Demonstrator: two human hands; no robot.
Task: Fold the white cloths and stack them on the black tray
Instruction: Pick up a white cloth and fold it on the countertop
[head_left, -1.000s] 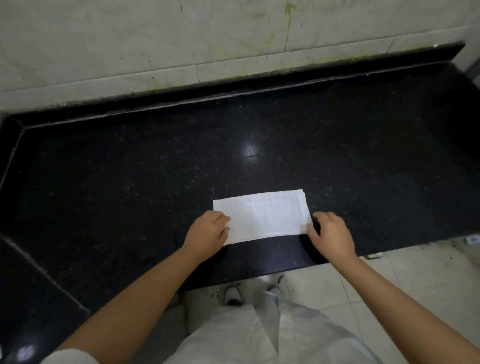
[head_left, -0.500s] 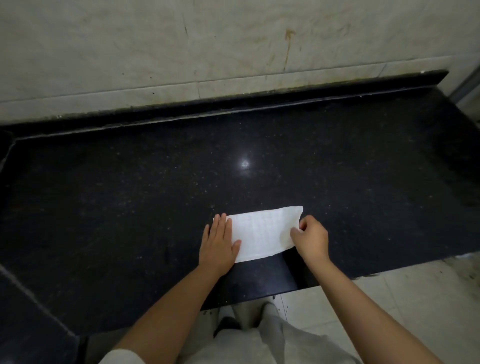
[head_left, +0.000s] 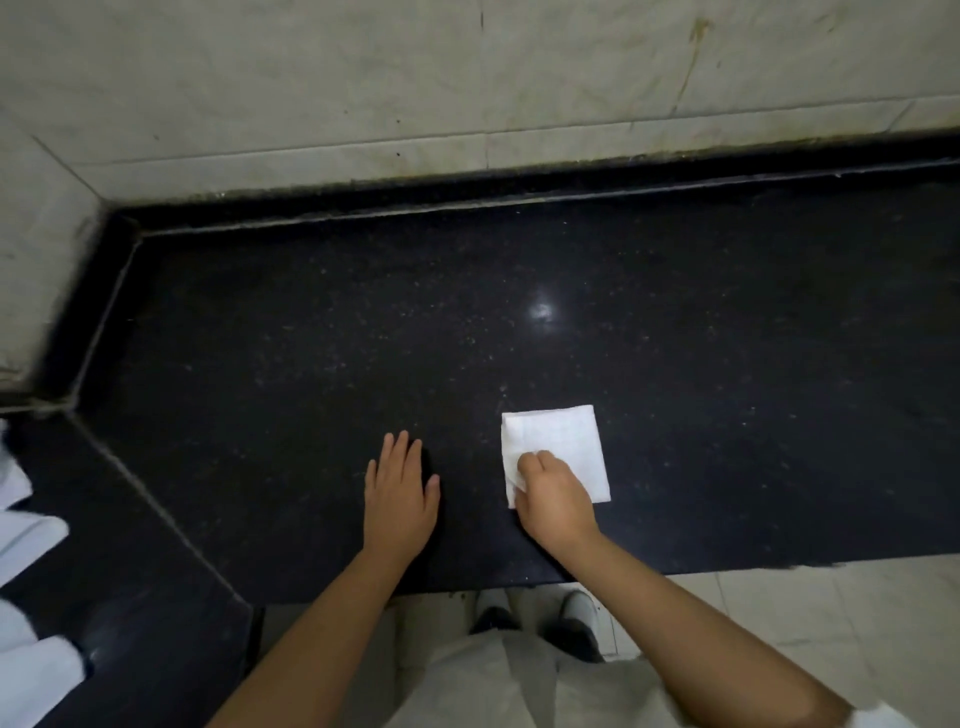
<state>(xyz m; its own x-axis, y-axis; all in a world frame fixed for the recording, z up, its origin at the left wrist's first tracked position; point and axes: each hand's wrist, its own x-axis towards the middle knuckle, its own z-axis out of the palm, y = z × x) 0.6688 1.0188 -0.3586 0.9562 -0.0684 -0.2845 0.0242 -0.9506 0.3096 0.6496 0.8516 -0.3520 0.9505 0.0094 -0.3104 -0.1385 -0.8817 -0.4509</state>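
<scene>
Since half a second ago, your white cloth (head_left: 563, 447) has gone from a long strip to a small folded square, and your left hand (head_left: 400, 496) has come off it. That hand now lies flat on the bare black counter (head_left: 311, 338), fingers straight and together, holding nothing, near the front edge and a little apart from the cloth. Your right hand (head_left: 553, 499) is curled closed over the near left corner of the square, with the fabric gathered under its fingers (head_left: 535, 462). The cloth sits close to the counter's front edge, right of your left hand, with nothing else around it on that stretch of stone. At the far left edge of view, on the counter's side wing, you can see blurred white cloths (head_left: 26, 561), roughly three or four pieces; an exact count cannot be told. One folded cloth, two hands. A pale tiled wall (head_left: 467, 78) runs along the back edge.
</scene>
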